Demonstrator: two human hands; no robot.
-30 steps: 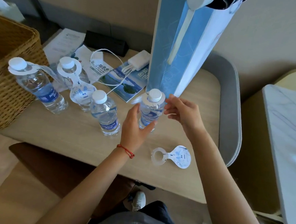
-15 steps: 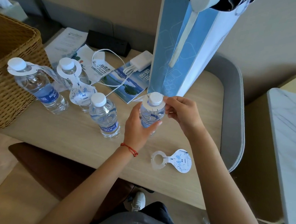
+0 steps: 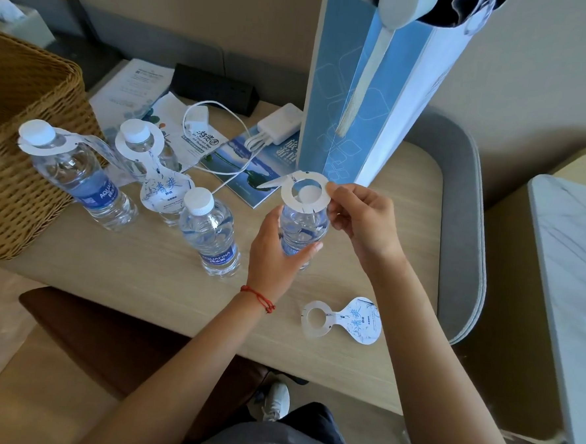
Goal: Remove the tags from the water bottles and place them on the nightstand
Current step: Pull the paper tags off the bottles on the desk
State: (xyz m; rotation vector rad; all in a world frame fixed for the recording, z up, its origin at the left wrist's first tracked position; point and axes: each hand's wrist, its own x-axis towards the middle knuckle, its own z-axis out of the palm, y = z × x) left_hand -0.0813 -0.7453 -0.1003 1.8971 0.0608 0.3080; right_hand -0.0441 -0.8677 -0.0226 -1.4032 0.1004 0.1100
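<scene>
The left hand (image 3: pixel 276 251) grips the body of a water bottle (image 3: pixel 303 229) standing on the tabletop (image 3: pixel 144 274). The right hand (image 3: pixel 360 219) pinches the ring of a paper tag (image 3: pixel 305 192) at its right edge; the ring sits tilted at cap height, with the white cap visible through its hole. A removed tag (image 3: pixel 342 320) lies flat on the tabletop near the front edge, below the right forearm. A third bottle (image 3: pixel 212 234) stands untagged just left of the held one. Two tagged bottles (image 3: pixel 78 177) (image 3: pixel 151 165) stand farther left, beside a wicker basket (image 3: pixel 18 150). A tall blue paper bag (image 3: pixel 371 99) stands behind the hands.
</scene>
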